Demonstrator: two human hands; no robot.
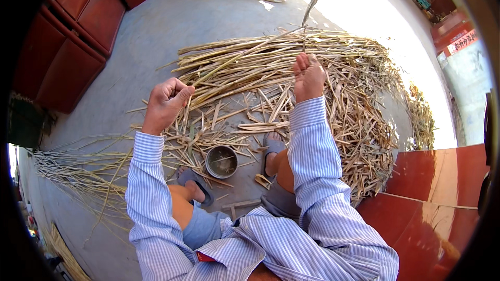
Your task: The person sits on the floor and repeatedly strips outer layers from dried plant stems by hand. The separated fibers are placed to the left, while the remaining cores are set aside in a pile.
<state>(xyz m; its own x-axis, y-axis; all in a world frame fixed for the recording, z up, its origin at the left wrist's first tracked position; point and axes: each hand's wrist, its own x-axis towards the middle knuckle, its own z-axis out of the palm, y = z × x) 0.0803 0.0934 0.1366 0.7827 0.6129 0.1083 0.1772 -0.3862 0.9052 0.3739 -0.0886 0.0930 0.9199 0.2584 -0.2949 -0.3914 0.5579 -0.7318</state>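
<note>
A heap of dry stalks (250, 57) lies at far centre, husks (359, 140) spreading right. Over it slants one long stalk (229, 63), its near end pinched in the left hand (167, 105). The right hand (310, 77) is half curled near a dry leaf (313, 2); I cannot tell whether it grips.

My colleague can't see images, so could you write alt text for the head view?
A bare left hand is closed, apparently on a long stalk, over heaped dry stalks; the right hand is at the lower end of a dry leaf, its grip unclear. A round bowl stands near slippered feet.
</note>
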